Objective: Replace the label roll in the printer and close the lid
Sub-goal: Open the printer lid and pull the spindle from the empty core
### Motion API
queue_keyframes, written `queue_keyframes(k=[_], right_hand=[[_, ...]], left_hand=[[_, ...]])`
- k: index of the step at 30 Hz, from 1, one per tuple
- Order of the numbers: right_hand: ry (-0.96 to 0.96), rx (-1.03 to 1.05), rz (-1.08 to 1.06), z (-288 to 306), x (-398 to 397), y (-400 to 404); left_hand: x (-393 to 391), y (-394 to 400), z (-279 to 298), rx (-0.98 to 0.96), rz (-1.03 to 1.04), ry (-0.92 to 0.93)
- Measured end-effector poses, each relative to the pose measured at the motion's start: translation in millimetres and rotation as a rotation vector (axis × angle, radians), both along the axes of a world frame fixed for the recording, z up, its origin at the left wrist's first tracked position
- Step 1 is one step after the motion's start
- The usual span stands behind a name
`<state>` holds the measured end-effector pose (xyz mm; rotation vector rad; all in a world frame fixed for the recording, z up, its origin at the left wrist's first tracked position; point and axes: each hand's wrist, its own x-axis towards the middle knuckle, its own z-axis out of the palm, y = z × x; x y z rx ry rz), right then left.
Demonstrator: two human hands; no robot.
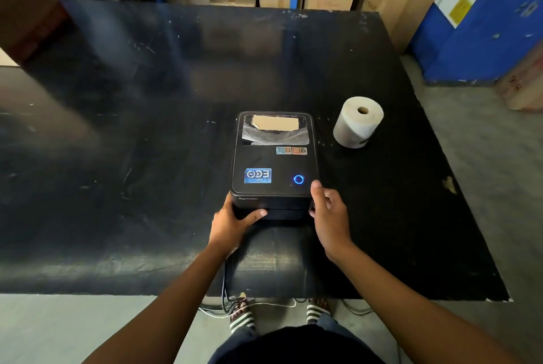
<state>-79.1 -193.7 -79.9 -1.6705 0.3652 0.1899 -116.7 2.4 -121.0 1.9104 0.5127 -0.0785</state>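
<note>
Warehouse boxes surround a black surface (147, 128) where a label printer (273, 163) sits, lid down. Left hand (232, 222) and right hand (329, 210) each grip its near corners. A fresh label roll (358, 122) stands just beside it, so replacement seems not yet begun.

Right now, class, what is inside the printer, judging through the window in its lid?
Through the lid window of the printer, a brown cardboard core shows. The closed black lid hides everything else inside.
</note>
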Motion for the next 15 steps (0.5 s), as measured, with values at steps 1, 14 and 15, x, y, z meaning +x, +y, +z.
queue_keyframes(k=[1, 14, 15], right_hand=[[-0.004, -0.021, -0.005, 1, 1, 0], [-0.235, -0.195, 0.445, -1, 8, -17], [-0.303, -0.292, 0.526, 0, 12, -19]], left_hand=[[0, 0, 1, 0.012, -0.002, 0.0], [-1, 2, 5, 0.03, -0.03, -0.002], [-1, 2, 4, 0.033, -0.029, -0.001]])
